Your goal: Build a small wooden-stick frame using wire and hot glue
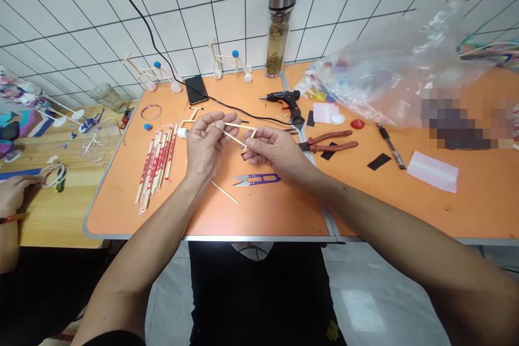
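My left hand (211,146) and my right hand (272,151) both pinch a small frame of thin wooden sticks (240,134) above the orange table (259,216). The fingers of both hands are on the sticks, and the joints are partly hidden by them. Below my hands lie purple-handled thread snips (256,179) and a loose wooden stick (224,192). To the left of my left hand is a bundle of chopsticks in red-printed paper sleeves (154,168). Nearer the hand, a small stick assembly (190,121) rests on the table.
Along the back stand two stick models with blue tips (229,59), a glass flask (279,32) and a black phone (196,90). A glue gun (286,105), red-handled pliers (328,140) and a large plastic bag (389,70) lie to the right. A co-worker's hand (12,194) rests on the wooden table at left.
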Tool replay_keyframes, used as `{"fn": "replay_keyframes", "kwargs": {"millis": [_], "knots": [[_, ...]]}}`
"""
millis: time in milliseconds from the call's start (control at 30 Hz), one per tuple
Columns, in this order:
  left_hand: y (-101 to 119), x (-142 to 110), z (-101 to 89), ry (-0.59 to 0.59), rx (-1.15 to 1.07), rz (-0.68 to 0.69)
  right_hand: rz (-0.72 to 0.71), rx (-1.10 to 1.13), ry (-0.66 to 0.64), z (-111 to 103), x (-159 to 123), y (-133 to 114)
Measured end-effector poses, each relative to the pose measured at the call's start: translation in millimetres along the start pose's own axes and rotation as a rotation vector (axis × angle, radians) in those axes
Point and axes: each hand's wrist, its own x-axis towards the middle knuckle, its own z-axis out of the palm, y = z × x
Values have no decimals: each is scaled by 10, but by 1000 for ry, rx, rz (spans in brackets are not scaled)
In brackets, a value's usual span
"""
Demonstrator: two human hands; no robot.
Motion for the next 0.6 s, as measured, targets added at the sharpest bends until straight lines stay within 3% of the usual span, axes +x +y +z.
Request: {"fn": "replay_keyframes", "kwargs": {"millis": [367, 600], "knots": [[-10, -14, 19, -48, 14, -35, -58, -34, 25, -40, 27, 23], [-8, -10, 10, -4, 44, -28, -24, -61, 8, -7, -4, 10]]}}
